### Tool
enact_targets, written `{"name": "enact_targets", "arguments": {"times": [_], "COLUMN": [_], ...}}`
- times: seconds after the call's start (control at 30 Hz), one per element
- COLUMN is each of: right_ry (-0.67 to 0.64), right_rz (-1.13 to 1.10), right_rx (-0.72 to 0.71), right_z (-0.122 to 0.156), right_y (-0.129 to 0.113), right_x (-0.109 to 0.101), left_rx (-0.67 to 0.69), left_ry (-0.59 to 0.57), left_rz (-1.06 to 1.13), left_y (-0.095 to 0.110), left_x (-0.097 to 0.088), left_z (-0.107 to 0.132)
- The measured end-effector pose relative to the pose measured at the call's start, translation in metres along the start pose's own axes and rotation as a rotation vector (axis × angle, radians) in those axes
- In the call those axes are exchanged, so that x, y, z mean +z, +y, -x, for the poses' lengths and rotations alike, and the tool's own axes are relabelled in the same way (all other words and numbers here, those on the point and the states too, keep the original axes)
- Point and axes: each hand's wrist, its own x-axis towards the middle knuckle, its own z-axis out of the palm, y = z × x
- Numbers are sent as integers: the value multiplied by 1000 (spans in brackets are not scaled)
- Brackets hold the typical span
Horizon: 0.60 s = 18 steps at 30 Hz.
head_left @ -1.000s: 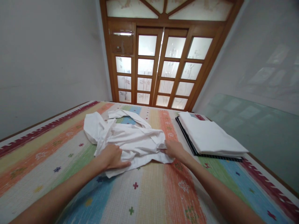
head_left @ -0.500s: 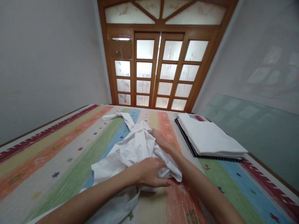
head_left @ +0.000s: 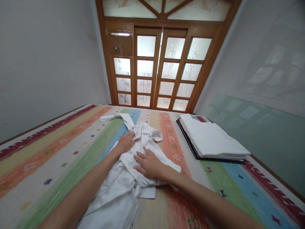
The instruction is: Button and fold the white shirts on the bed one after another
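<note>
A rumpled white garment, with a sleeve-like strip reaching toward the far left, lies in the middle of the striped bedspread. It looks like a shirt, though the bunched folds hide its full shape. My left hand rests on its upper left side, fingers stretched forward over the cloth. Lower down and to the right, my right hand lies palm down on the fabric with its fingers spread. The palms' undersides are hidden.
To the right sits a folded white cloth stack over a dark folded item. A pale green board borders the bed's right side. Beyond the far edge stand wooden doors with frosted panes; a grey wall is at left.
My left hand has gone from the garment's lower right to its upper left. My right hand has come back from the far right side onto its middle, and the folds have shifted.
</note>
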Motion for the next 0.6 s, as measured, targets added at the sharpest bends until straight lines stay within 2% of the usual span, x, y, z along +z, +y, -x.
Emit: {"name": "enact_targets", "arguments": {"times": [0.1,0.2,0.4,0.5,0.6], "right_ry": [-49,-114,-217,-261,-324], "right_rz": [32,27,-39,-2,29], "right_rx": [-6,16,150,222,330], "right_z": [7,10,9,4,-4], "right_y": [6,25,72,96,115], "right_x": [8,2,-15,-22,-29], "left_rx": [-9,-60,-82,-71,-115], "left_ry": [29,33,8,7,-26], "left_rz": [-41,-138,-290,-300,-273], "left_y": [-3,-7,-14,-18,-21], "left_x": [-3,-12,-24,-30,-37], "left_z": [1,-1,-1,2,8]}}
